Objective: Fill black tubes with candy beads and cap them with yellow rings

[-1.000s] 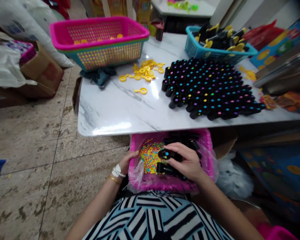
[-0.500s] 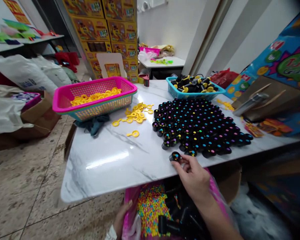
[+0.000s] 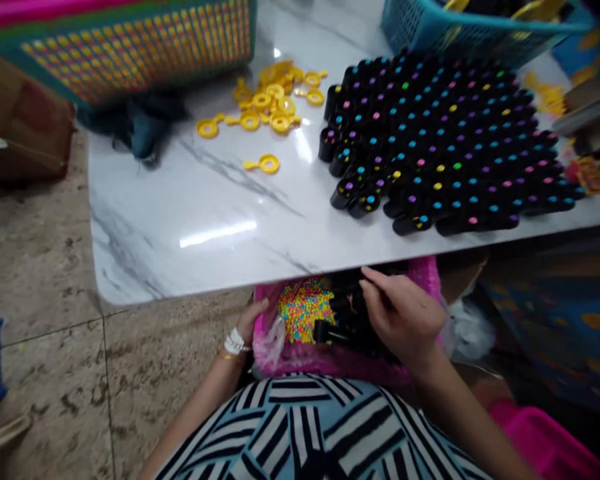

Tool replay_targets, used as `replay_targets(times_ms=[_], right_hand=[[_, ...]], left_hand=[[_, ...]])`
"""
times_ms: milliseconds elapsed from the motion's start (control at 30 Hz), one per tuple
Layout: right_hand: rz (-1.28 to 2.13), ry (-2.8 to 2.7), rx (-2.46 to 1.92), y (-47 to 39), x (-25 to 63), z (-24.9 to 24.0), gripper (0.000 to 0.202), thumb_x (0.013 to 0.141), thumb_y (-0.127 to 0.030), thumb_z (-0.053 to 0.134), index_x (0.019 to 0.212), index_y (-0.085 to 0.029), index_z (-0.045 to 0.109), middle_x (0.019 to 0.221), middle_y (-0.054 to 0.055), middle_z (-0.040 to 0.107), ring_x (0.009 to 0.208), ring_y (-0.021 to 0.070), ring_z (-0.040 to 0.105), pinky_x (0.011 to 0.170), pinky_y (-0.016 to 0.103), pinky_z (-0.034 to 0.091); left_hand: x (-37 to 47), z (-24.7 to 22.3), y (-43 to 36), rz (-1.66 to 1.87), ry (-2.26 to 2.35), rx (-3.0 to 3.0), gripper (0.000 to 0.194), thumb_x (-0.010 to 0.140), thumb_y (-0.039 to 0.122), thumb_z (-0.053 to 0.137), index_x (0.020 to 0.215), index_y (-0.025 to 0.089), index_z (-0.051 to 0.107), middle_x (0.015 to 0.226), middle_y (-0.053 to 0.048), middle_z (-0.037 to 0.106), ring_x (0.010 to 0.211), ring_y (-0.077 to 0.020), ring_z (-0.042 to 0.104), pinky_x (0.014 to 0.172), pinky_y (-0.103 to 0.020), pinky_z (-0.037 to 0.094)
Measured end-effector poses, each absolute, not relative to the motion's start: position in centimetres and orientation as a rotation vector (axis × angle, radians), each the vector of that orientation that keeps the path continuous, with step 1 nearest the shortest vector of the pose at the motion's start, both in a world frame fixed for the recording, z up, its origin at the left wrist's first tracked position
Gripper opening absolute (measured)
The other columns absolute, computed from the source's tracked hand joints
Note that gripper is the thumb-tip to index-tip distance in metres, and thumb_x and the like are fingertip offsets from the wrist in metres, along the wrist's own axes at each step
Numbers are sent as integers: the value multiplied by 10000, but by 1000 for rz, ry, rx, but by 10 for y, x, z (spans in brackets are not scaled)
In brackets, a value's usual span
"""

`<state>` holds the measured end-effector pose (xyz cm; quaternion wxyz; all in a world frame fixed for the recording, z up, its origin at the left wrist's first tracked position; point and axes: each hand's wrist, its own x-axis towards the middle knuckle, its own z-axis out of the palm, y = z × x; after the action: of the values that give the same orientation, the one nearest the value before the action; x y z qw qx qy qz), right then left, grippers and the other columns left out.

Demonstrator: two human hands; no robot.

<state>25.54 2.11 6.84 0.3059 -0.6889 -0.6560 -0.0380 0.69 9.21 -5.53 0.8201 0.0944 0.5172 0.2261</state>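
Observation:
A pink basket (image 3: 310, 357) stands in front of my body, partly under the table edge. It holds small multicoloured balls (image 3: 305, 307) and black tubes (image 3: 337, 333). My left hand (image 3: 251, 321) grips the basket's left rim, thumb on top, its other fingers mostly hidden. Over the basket's right half is my right hand (image 3: 405, 313), fingers curled and thumb near the index fingertip. Against the dark tubes I cannot make out what is between them. Many upright black tubes (image 3: 430, 153) with coloured balls showing in their tops stand packed together on the white table (image 3: 155, 200).
Yellow ring-shaped pieces with tabs (image 3: 275, 103) lie loose on the table. A pink-and-teal basket (image 3: 145, 53) stands at the back left, a dark cloth (image 3: 145, 127) beside it. At the back right is a blue basket (image 3: 430, 30). A cardboard box (image 3: 20, 120) sits at left.
My view has tilted down. My right hand has let go of a black tube, which now stands at the group's front left, and has moved from the tabletop down to the pink basket.

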Motion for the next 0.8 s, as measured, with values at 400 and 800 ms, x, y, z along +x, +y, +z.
replay_targets(times_ms=[400,800], right_hand=[[549,-2647,-1666,-3,209,3,381,921,-208,555,1297,-150,566,1142,132,660,1000,234,581,854,335,470],[412,-2877,-1582,20,199,3,322,936,-136,469,1216,-88,621,1011,154,662,934,265,550,811,376,438]], left_hand=[[7,-74,84,642,951,425,439,518,414,847,832,121,759,758,-52,758,708,-221,672,773,-348,502],[5,-79,77,679,894,505,398,588,439,807,812,116,744,735,-35,725,690,-187,618,734,-321,463]])
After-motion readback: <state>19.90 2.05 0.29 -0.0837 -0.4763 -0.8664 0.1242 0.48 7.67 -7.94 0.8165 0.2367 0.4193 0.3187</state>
